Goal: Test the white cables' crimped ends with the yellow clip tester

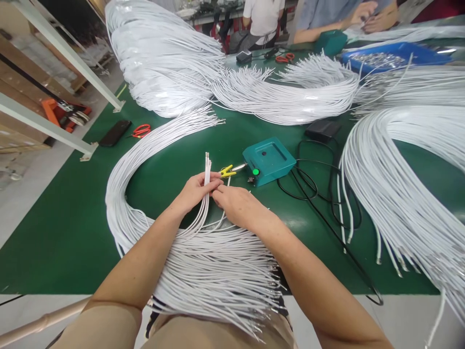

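Note:
A thin bunch of white wires (205,206) stands up in my left hand (198,190), the thumb pressed over it and the metal-tipped ends pointing away from me. Close beside it, my right hand (236,203) has its fingers closed on a white wire (229,181), whose end shows above the fingers. Just beyond the fingertips is a yellow forked clip (227,171) on a metal rod, joined to a teal box (269,160) with a green button. A large bundle of white wires (218,271) lies under my forearms and curves away to the left.
More white wire bundles (290,99) lie across the green table (65,228), with another large one (399,184) at right. Black cables (316,198) trail from the box. Red scissors (141,131) and a phone (115,133) lie at left. A blue tray (432,57) and co-workers are beyond.

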A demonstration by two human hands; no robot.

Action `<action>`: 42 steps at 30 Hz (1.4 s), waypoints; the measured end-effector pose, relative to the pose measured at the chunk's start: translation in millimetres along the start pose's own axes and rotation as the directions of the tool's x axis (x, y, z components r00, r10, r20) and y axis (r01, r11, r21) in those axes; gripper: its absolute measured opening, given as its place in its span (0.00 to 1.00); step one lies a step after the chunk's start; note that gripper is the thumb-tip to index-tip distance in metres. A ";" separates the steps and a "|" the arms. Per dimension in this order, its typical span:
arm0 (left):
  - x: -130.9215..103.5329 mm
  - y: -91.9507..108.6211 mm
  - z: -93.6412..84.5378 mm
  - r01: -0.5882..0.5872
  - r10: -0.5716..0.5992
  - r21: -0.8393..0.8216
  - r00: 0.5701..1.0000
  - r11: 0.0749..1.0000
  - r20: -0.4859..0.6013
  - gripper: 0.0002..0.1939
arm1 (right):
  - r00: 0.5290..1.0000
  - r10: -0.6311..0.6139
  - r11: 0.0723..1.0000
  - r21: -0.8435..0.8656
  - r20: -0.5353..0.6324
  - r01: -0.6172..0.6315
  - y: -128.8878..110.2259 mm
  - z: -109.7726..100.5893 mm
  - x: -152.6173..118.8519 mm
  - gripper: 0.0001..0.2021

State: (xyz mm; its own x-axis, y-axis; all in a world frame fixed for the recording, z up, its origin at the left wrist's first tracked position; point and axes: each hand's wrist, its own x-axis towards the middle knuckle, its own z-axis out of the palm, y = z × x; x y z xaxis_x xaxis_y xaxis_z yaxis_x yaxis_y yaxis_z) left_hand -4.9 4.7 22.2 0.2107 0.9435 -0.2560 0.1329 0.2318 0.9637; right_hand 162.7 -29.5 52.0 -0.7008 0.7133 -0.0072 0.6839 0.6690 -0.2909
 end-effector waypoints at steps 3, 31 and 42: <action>0.8 0.5 -2.7 0.039 -0.028 -0.159 0.997 0.987 0.069 0.22 | 0.997 -0.043 0.994 0.095 -0.070 0.050 -11.8 -4.1 0.4 0.09; -8.2 10.3 7.9 -0.118 0.115 -0.173 0.993 0.978 -0.026 0.18 | 0.817 0.571 -0.140 0.990 0.083 -0.003 16.4 4.8 24.2 0.11; -13.4 8.5 15.4 -0.194 0.194 0.010 0.981 0.981 0.020 0.16 | 0.855 0.502 -0.261 0.965 0.127 0.010 16.3 6.4 28.6 0.16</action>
State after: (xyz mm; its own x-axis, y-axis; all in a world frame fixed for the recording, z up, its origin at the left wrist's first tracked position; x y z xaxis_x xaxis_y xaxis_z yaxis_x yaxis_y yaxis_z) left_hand 8.4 -9.6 32.6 0.2514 0.9656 -0.0659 0.0996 0.0420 0.9941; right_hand 152.5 0.5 40.9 -0.2819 0.9195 -0.2739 -0.3812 -0.3693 -0.8475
